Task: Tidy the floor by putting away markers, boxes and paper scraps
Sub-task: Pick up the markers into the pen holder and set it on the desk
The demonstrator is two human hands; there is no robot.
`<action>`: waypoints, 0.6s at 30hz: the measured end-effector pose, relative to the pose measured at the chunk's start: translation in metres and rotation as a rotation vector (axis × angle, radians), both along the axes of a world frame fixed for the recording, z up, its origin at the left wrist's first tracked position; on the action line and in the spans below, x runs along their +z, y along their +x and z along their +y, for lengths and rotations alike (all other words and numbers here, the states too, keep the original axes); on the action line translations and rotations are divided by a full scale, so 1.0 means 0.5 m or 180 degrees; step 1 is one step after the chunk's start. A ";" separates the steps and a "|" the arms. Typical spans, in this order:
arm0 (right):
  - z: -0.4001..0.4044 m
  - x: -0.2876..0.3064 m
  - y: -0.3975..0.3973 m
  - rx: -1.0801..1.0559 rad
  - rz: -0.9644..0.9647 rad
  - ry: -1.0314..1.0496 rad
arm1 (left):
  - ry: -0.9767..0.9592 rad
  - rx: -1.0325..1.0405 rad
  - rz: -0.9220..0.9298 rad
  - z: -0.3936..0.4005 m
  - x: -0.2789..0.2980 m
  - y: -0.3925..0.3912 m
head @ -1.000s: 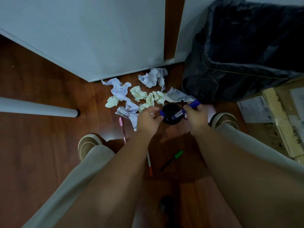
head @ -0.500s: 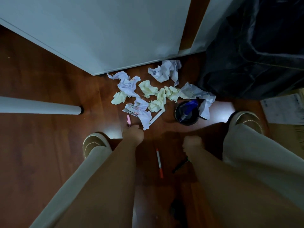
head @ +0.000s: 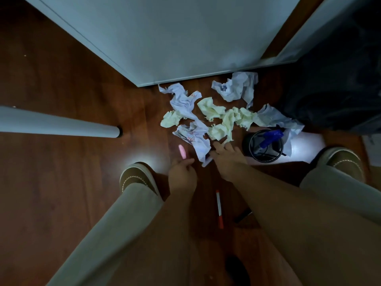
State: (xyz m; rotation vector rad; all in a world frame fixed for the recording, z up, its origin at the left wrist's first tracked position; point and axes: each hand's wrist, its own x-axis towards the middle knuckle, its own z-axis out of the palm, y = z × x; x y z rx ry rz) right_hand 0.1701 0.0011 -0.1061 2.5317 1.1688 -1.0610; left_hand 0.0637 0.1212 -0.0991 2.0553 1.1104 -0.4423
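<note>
No brand, label or legible writing anywhere; the faint reddish marks on the white paper scraps (head: 190, 112) are too small to read.

Changes against the frame half a second back: the right hand (head: 225, 156) was down by the dark marker (head: 243, 216) near the person, fingers curled; it is now forward at the near edge of the scrap pile, and that dark marker lies behind it, partly hidden under the right forearm. The left hand (head: 181, 174) has scarcely shifted and remains at the pink marker (head: 182, 152). The black pen cup (head: 265, 146) holds the blue marker (head: 270, 137) as before.

Left hand: fingers curled, thumb and fingertips pinching the near end of the pink marker, whose cap sticks out beyond the fingers. Whether it is lifted off the wooden floor (head: 72, 162) cannot be told.

Right hand: fingers spread and fairly straight, grasping nothing, tips touching the near edge of a white scrap and a yellow scrap (head: 221, 129). A pale slim stick (head: 207, 162) lies under the heel of this hand; what it is cannot be told.

Pen cup stands just right of the right hand. Red marker (head: 219, 209) lies between the two forearms, behind both hands. Scraps spread ahead of the right hand, up to the white cabinet (head: 175, 38). Black bin bag (head: 340, 89) is further right, beyond the cup.
</note>
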 end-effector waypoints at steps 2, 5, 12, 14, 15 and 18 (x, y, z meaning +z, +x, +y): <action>0.001 -0.003 -0.006 0.0232 -0.0145 -0.0010 | 0.0113 0.0120 -0.0421 0.002 0.028 -0.019; -0.016 -0.021 -0.007 0.0839 -0.0081 -0.0005 | 0.0016 0.0171 -0.0796 0.001 0.056 -0.020; -0.076 0.038 -0.019 -0.0327 0.0534 0.0195 | -0.0828 0.0237 -0.0842 0.012 0.091 -0.021; -0.071 0.074 -0.014 -0.0827 0.0718 0.0511 | -0.0666 0.0125 -0.0793 0.010 0.109 0.000; -0.069 0.093 -0.013 -0.1036 0.0751 0.0742 | -0.0586 0.0140 -0.0854 0.005 0.117 0.014; -0.076 0.159 -0.011 -0.2115 0.0601 0.1684 | -0.0345 0.0087 -0.1109 -0.026 0.146 0.060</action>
